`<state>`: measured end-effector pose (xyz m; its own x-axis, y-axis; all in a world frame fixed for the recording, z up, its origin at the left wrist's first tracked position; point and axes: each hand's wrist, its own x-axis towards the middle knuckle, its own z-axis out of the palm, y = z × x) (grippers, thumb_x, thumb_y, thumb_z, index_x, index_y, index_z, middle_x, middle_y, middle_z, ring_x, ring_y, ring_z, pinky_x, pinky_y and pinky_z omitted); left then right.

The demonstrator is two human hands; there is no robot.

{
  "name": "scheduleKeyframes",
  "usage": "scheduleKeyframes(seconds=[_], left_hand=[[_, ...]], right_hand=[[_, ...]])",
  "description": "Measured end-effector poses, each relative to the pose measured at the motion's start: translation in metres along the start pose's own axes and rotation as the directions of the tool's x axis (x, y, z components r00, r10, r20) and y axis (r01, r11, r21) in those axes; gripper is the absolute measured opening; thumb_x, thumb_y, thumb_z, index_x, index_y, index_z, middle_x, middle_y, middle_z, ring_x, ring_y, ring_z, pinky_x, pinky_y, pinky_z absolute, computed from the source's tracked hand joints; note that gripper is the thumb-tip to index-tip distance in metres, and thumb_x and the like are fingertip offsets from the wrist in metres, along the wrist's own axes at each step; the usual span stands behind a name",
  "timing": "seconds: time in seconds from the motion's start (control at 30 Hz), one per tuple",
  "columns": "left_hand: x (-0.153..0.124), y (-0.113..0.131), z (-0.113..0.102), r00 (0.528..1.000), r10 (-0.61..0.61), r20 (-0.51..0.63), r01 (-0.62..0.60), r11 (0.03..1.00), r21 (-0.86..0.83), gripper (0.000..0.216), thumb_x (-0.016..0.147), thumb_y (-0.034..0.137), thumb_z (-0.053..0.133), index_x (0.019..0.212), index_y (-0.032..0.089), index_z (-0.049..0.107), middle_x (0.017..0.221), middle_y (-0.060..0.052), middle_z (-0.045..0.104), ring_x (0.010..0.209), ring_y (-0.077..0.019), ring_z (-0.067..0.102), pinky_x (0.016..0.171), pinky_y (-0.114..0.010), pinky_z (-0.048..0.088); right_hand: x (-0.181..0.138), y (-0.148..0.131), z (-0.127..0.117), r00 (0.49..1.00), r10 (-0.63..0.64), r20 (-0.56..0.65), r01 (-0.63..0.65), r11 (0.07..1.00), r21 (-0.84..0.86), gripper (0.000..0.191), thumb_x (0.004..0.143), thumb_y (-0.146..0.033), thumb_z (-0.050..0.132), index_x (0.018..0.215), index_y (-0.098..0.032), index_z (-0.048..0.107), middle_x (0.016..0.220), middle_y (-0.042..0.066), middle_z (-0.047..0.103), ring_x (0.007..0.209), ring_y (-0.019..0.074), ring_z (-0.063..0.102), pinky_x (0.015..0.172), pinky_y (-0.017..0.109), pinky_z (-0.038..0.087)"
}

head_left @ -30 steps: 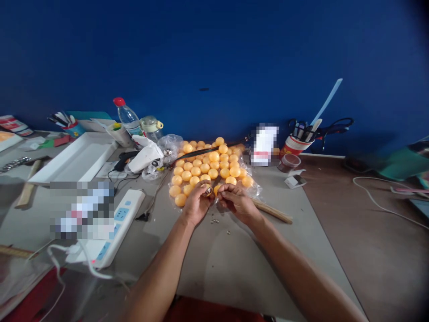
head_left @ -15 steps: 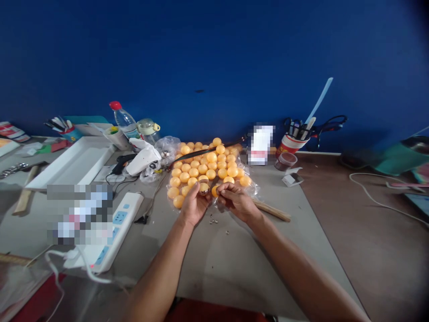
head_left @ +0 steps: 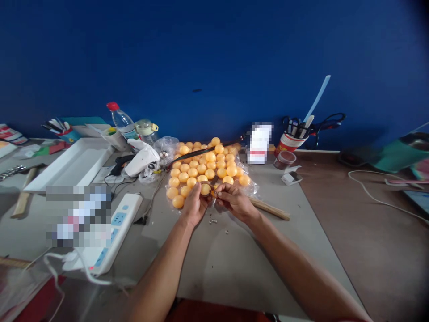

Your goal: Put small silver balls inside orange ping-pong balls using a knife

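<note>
Within the left hand, an orange ball, underside hidden.

Grey tabletop below the fingers, orange balls bunched with clear plastic just beyond them, loose shiny pieces scattered just nearer, wooden stick to their right, small box beyond and right, white power strip to their left, shallow white tray farther left

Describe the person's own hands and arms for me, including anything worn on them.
The left hand and right hand are ungloved. Both forearms are bare, with no sleeve, watch or bracelet in view. The fingers are too small here to rule out a ring.
</note>
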<state>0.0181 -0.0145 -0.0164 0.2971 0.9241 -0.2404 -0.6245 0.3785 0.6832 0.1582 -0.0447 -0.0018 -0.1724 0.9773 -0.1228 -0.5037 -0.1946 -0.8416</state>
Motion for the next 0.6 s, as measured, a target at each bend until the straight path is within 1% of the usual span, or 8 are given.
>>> scheduleKeyframes(seconds=[0.1,0.23,0.37,0.43,0.6], left_hand=[[-0.0005,0.0002,0.0008,1.000,-0.003,-0.002,0.003,1.000,-0.006,0.042,0.074,0.050,0.073,0.090,0.012,0.064,0.077,-0.004,0.064,0.057,-0.0100,0.054,0.048,-0.021,0.042],[-0.0022,0.0025,0.0027,1.000,-0.018,-0.001,0.018,1.000,-0.014,0.042,0.074,0.049,0.073,0.093,0.012,0.065,0.070,-0.001,0.059,0.053,-0.0084,0.050,0.048,-0.020,0.042],[-0.0026,0.0023,0.0019,1.000,-0.023,0.001,0.023,0.999,-0.022,0.044,0.073,0.047,0.075,0.101,0.015,0.063,0.076,-0.001,0.061,0.057,-0.0087,0.052,0.049,-0.020,0.043],[-0.0022,0.0007,0.0008,1.000,-0.004,-0.001,0.004,1.000,0.013,0.044,0.074,0.050,0.073,0.099,0.015,0.063,0.075,-0.001,0.061,0.056,-0.0087,0.052,0.048,-0.020,0.042],[-0.0020,-0.0029,0.0004,1.000,0.030,0.003,-0.030,0.988,0.153,0.045,0.077,0.056,0.067,0.092,0.014,0.063,0.064,0.001,0.056,0.047,-0.0089,0.048,0.043,-0.022,0.035]], right_hand=[[0.0013,0.0027,-0.0004,1.000,-0.006,-0.014,0.005,0.998,-0.059,0.028,0.064,-0.036,0.082,0.072,-0.017,0.062,0.055,-0.004,0.055,0.051,0.0078,0.045,0.049,0.021,0.030],[0.0024,0.0039,-0.0009,0.999,-0.013,-0.039,0.010,0.997,-0.080,0.028,0.063,-0.036,0.081,0.072,-0.018,0.063,0.053,-0.004,0.054,0.049,0.0078,0.044,0.048,0.022,0.028],[0.0021,0.0039,-0.0004,0.999,-0.010,-0.053,0.006,0.998,-0.069,0.029,0.061,-0.036,0.082,0.071,-0.018,0.063,0.054,-0.004,0.054,0.050,0.0076,0.045,0.048,0.021,0.029],[0.0017,0.0041,0.0000,0.998,-0.008,-0.059,0.004,0.998,-0.063,0.029,0.061,-0.035,0.082,0.072,-0.018,0.063,0.055,-0.004,0.054,0.050,0.0075,0.045,0.049,0.021,0.029],[0.0009,0.0052,0.0013,0.999,-0.023,-0.047,0.019,0.996,-0.089,0.027,0.064,-0.037,0.080,0.072,-0.018,0.063,0.054,-0.005,0.053,0.051,0.0076,0.043,0.050,0.021,0.030]])
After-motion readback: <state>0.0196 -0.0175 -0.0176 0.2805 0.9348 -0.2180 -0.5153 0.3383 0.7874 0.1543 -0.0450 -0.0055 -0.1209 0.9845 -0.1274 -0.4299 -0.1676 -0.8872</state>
